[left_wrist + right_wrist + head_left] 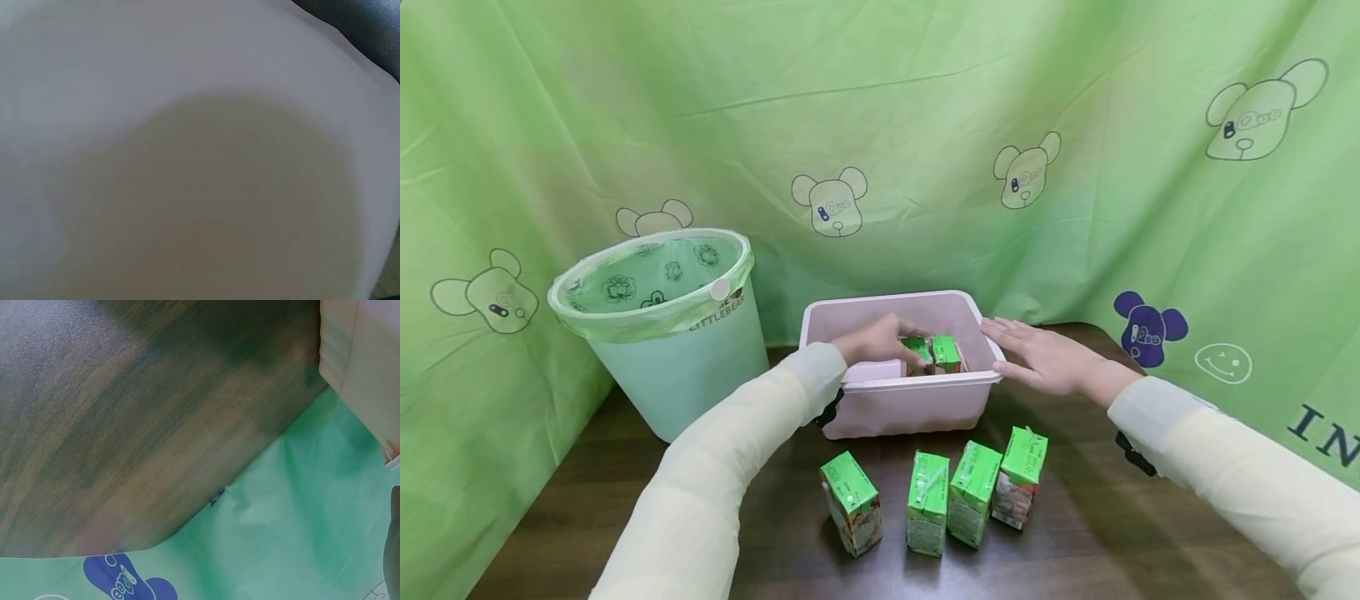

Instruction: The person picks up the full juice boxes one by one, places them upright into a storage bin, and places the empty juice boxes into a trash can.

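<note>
My left hand (880,340) reaches over the near rim into a pale pink plastic bin (910,412). Its thumb and fingers pinch a small green-topped drink carton (917,345) standing inside. Right beside that carton is a second green-topped carton (946,353), against the bin's right side. With fingers extended, my right hand (1041,357) rests on the bin's right rim. The right wrist view catches the outer wall of the bin (369,381) and a sliver of finger at its right edge. A blurred pale surface fills most of the left wrist view, hiding the left hand there.
Several matching cartons stand in front of the bin: one at left (852,504), the others grouped at right (973,492). A mint-green trash can (700,367) with a liner stands left of the bin. Behind the dark wooden table (1097,517) hangs a green printed curtain (925,100).
</note>
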Tool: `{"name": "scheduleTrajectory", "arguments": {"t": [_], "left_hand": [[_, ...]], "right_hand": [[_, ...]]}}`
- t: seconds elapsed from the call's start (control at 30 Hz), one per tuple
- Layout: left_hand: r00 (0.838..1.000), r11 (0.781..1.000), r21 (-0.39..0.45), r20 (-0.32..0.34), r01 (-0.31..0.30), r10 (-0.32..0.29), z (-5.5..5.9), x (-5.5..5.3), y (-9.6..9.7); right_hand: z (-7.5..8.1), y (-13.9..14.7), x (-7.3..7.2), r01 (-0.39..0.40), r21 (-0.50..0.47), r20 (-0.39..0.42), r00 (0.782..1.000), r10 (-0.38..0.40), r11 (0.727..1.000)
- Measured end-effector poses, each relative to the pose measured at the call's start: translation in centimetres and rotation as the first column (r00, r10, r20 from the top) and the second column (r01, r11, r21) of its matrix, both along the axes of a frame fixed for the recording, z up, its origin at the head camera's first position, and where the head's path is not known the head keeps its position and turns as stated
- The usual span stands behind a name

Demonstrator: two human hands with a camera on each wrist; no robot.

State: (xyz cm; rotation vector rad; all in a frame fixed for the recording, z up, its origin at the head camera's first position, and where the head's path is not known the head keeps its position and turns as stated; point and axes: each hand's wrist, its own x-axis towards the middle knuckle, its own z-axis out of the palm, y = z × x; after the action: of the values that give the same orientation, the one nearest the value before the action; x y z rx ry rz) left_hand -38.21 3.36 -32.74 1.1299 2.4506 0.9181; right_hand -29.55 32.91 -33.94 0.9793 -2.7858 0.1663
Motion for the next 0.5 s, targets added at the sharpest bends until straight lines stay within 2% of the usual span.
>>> {"name": "scheduleTrajectory", "arguments": {"t": [0.2, 0.37, 0.5], "left_hand": [[0.999, 0.999, 0.043, 0.039, -0.003, 0.001, 0.4, 0.2, -0.8], [0.999, 0.998, 0.055, 0.039, -0.008, 0.006, 1.0, 0.6, -1.7], [1.0, 0.997, 0.076, 0.028, 0.01, -0.012, 1.8, 1.2, -2.4]], "right_hand": [[0.0, -0.1, -0.1, -0.007, 0.001, 0.007, 1.0, 0.007, 1.0], [-0.1, 0.0, -0.1, -0.008, 0.009, 0.014, 1.0, 0.008, 1.0], [0.0, -0.1, -0.1, -0.013, 0.002, 0.009, 1.0, 0.013, 1.0]]}}
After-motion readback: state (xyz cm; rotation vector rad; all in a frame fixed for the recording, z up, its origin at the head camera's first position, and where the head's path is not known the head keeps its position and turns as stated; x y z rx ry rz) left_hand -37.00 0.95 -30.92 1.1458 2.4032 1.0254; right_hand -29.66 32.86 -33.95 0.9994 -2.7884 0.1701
